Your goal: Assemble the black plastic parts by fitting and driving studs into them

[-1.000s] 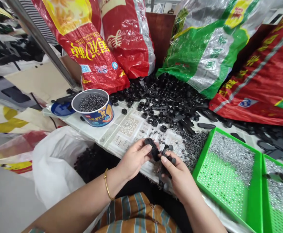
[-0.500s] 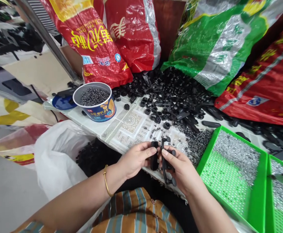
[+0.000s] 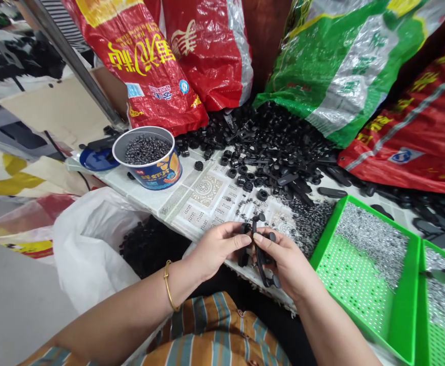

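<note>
Close together over the table's front edge, both my hands are closed on black plastic parts. Thumb and fingers of my left hand [image 3: 218, 248] grip a dark, rounded plastic part [image 3: 244, 256], partly covered by the fingers. In my right hand [image 3: 285, 256] is a slim black plastic arm [image 3: 260, 259] with round knobs at its ends, held upright under the thumb. The two parts are side by side; whether they touch I cannot tell. Just beyond them, tiny dark pieces [image 3: 306, 223] are strewn on the patterned table [image 3: 203, 193].
Green perforated trays [image 3: 405, 315] with small silvery pieces stand at right. A blue tub [image 3: 161, 175] of small dark beads sits at left. Behind lies a heap of black plastic parts [image 3: 268, 137], below red sacks [image 3: 157, 96] and a green sack [image 3: 321, 76]. A white bag [image 3: 88, 244] hangs at lower left.
The part in my left hand has turned slightly and sits a little closer to the arm in my right hand. Both hands keep their grip in nearly the same place.
</note>
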The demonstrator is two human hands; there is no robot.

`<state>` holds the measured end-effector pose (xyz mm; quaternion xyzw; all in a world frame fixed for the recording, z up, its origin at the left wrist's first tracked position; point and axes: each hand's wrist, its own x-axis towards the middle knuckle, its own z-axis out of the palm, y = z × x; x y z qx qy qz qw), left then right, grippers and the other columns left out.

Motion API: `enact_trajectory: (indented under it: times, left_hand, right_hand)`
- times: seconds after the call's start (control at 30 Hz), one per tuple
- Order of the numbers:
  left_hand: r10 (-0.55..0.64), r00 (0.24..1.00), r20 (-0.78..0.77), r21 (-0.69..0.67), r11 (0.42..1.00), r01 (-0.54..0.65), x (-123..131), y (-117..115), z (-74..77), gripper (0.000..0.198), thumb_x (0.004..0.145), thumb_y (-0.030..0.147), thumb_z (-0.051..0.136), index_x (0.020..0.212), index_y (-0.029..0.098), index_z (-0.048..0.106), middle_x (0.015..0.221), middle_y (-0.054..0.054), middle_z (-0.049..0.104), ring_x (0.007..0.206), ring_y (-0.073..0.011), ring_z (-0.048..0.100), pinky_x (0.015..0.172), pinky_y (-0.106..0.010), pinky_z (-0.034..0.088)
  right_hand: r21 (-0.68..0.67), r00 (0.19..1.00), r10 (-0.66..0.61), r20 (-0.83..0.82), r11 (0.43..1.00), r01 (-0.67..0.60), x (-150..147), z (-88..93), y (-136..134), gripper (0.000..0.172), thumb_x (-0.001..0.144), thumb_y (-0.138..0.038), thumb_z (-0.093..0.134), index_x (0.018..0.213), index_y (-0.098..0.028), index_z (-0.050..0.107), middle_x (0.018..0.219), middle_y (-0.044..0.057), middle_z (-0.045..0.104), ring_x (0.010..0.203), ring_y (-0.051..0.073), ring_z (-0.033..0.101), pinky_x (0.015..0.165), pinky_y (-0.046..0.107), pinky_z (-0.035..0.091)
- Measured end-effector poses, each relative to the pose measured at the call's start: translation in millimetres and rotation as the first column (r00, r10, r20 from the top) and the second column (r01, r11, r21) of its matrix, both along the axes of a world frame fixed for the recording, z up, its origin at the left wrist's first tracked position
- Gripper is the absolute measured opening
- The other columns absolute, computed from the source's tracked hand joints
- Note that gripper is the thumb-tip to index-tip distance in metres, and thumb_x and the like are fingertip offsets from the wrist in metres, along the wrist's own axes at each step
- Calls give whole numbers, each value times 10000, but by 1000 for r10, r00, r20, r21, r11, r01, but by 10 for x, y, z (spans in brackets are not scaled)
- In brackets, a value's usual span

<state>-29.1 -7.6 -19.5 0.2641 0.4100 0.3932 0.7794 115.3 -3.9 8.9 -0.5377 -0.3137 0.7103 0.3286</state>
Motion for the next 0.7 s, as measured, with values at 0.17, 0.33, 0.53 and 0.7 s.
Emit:
enact_trajectory:
  times: [0.17, 0.33, 0.53, 0.7]
  left_hand:
    - [45, 995, -86, 104, 994, -36, -2, 2, -9, 347, 638, 220, 718, 965, 149, 624, 877, -38, 649, 788, -139, 584, 745, -265, 442]
    - [18, 999, -35, 48, 999, -17, 0, -19, 34, 307, 667, 270, 699, 942, 153, 630, 883, -51, 639, 779, -152, 582, 714, -287, 462]
    - [9, 999, 34, -24, 1000, -8, -5, -9, 50, 294, 701, 333, 669, 928, 153, 617, 841, -51, 611, 703, -131, 581, 631, -274, 478]
    - [15, 999, 44, -30, 999, -14, -14, 9, 45, 262, 709, 319, 667, 910, 158, 620, 808, -31, 611, 688, -116, 581, 628, -267, 487]
  right_hand:
    - [-30, 1000, 6, -8, 1000, -6, 16, 30, -5, 310, 631, -402, 701, 720, -146, 550, 494, -37, 503, 397, 50, 413, 343, 152, 295]
    - [-19, 1000, 21, 17, 1000, -20, 14, 37, 13, 325, 615, -413, 708, 713, -138, 566, 501, -31, 502, 401, 60, 431, 337, 166, 319]
    - [46, 995, 50, 91, 997, -54, 26, 18, 50, 336, 586, -372, 737, 774, -150, 569, 582, -38, 521, 508, 75, 498, 430, 183, 426]
    - [47, 991, 66, 117, 996, -72, 53, 20, 51, 415, 582, -340, 742, 902, -175, 534, 604, -41, 542, 558, 93, 528, 460, 191, 434]
